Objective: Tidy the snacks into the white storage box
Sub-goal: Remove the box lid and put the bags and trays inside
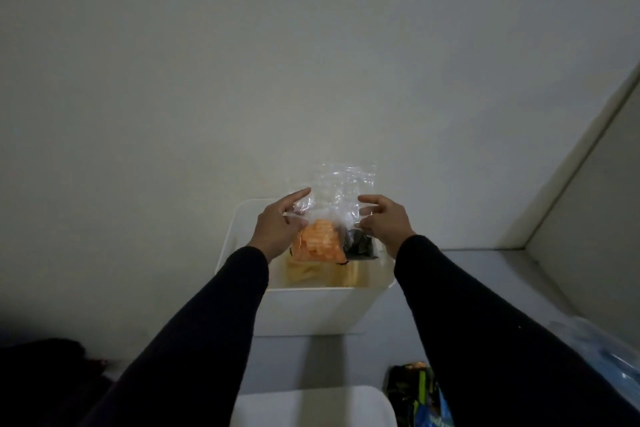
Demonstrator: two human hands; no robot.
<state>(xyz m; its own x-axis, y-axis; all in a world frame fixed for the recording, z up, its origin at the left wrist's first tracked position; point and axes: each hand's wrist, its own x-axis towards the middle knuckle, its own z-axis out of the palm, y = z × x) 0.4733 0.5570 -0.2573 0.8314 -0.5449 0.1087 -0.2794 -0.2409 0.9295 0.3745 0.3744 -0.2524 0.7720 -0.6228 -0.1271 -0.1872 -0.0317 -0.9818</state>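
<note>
A white storage box [311, 308] stands on the surface against the wall, its opening toward me. A clear plastic bag [341, 191] with orange snacks [318, 243] and a dark packet [360, 244] at its bottom hangs upright over the box opening, its lower end inside the rim. My left hand [280, 224] grips the bag's left edge and my right hand [384, 222] grips its right edge. Yellowish packets [311, 276] lie deeper in the box. Both arms wear dark sleeves.
A dark snack packet with green and blue print [417, 395] lies at the near right. A white lid or second box [311, 406] sits at the bottom centre. Clear blue-tinted plastic [602, 350] lies at right, below a slanted white panel. Dark cloth [45, 357] at left.
</note>
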